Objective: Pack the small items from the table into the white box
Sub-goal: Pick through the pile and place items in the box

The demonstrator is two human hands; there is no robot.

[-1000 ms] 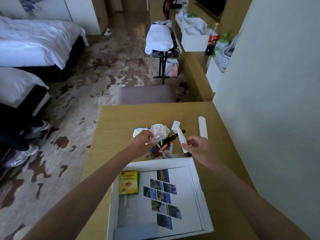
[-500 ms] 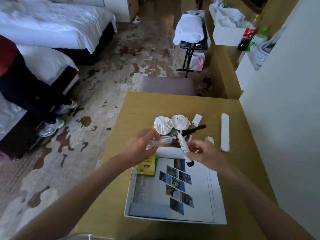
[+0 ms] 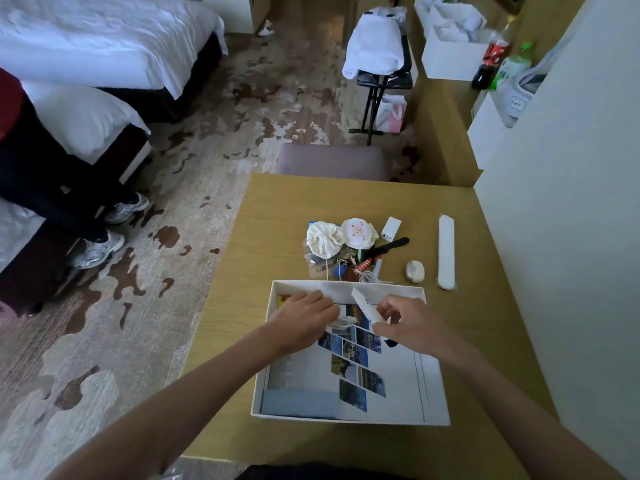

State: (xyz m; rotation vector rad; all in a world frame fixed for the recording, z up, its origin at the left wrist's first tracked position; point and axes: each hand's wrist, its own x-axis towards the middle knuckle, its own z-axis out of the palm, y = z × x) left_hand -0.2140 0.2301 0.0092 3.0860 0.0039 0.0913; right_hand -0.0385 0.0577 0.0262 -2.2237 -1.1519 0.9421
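The white box [image 3: 434, 389] lies open on the wooden table [image 3: 263, 237], with a photo-printed sheet on its floor. Both my hands are inside its far end. My left hand [image 3: 306, 318] is closed on a small clear-white item [image 3: 341, 322], held low over the sheet. My right hand [image 3: 403, 322] grips a white tube with a black cap [image 3: 367, 308], tilted over the box. Beyond the far wall of the box lies a pile: two white round pouches [image 3: 325, 239], a white charger [image 3: 391, 228], a black comb [image 3: 389, 245], keys and cable. A yellow packet [image 3: 284, 298] peeks out at the box's far left corner.
A long white case [image 3: 446, 251] and a small white oval case [image 3: 415, 271] lie on the table to the right of the pile. A white wall [image 3: 571, 237] borders the table on the right. A padded stool [image 3: 332, 162] stands behind the table. A seated person's legs [image 3: 52, 188] are at left.
Both hands have come back from the pile and down into the far end of the box, the left carrying the clear-white item, the right the tube. The camera has tilted down and left.
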